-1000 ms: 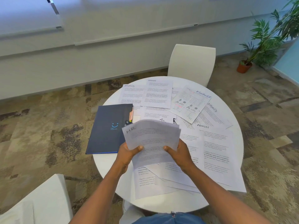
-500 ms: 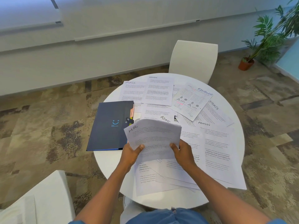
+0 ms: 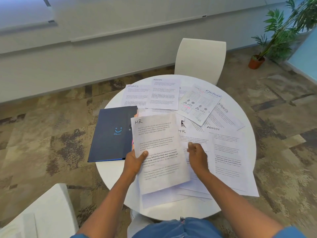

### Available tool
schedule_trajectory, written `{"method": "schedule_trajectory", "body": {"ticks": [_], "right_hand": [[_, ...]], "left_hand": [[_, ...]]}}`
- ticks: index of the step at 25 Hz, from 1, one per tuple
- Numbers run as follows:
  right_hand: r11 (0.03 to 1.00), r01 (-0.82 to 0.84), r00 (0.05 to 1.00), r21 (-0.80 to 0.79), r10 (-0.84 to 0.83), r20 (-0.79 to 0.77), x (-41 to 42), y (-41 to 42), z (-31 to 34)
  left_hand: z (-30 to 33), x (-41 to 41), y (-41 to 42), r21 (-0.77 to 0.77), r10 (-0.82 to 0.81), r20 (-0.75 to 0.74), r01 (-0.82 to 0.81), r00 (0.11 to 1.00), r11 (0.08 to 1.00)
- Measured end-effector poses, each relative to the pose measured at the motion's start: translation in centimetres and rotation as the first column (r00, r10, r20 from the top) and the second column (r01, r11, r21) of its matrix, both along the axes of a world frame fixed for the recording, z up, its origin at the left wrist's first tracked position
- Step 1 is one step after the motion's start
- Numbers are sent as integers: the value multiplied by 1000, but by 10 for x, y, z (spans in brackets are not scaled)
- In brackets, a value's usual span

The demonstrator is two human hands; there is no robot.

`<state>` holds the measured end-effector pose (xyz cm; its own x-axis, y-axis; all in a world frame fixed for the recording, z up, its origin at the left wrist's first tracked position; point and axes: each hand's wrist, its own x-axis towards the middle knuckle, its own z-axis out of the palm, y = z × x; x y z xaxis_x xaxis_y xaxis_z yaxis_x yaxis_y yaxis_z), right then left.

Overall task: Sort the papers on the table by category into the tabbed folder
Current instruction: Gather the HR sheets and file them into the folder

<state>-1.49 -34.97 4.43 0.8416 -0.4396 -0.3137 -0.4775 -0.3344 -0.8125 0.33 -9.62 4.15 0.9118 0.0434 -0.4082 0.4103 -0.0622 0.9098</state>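
The left hand [image 3: 135, 160] has the HR sheet [image 3: 159, 152] pinched at its left edge, thumb on top of the page and the other fingers underneath, so the paper is up off the round white table [image 3: 109, 172] and tilted toward the camera. The right hand [image 3: 197, 156] sits just right of that sheet with the fingers loosely curled; it's a bit blurred, so I honestly can't tell if it's touching the page edge or gripping anything at all.

Everything else, going off the HR sheet as the reference point: the dark blue tabbed folder [image 3: 113, 133] lies closed just to its left, with the sheet's left edge overlapping the folder's right side where the coloured tabs peek out. Behind the sheet are an ADMIN page [image 3: 164, 93] and, left of that one, a SPORTS page [image 3: 135, 95]. Off to the back right is the FINANCE page [image 3: 200, 103] with little diagrams on it, lying on top of another SPORTS page [image 3: 226, 115]. Right of the held sheet there's a second HR page [image 3: 193, 136] partly tucked under it, and further right another ADMIN page [image 3: 228, 152]. More plain sheets stick out underneath at the near edge. A white chair [image 3: 199, 59] stands beyond the table, on the far side from the held sheet.
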Motion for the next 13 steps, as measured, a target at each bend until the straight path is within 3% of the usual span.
{"method": "schedule_trajectory", "body": {"ticks": [5,13], "right_hand": [[927,-23,941,-373,-106,-323,-31,-46,-41],[891,-137,848,-433,-120,-516,-32,-53,-51]], "left_hand": [[-5,-1,10,4,47,-44,-47,998,999],[-4,3,10,20,86,-125,-84,988,996]]}}
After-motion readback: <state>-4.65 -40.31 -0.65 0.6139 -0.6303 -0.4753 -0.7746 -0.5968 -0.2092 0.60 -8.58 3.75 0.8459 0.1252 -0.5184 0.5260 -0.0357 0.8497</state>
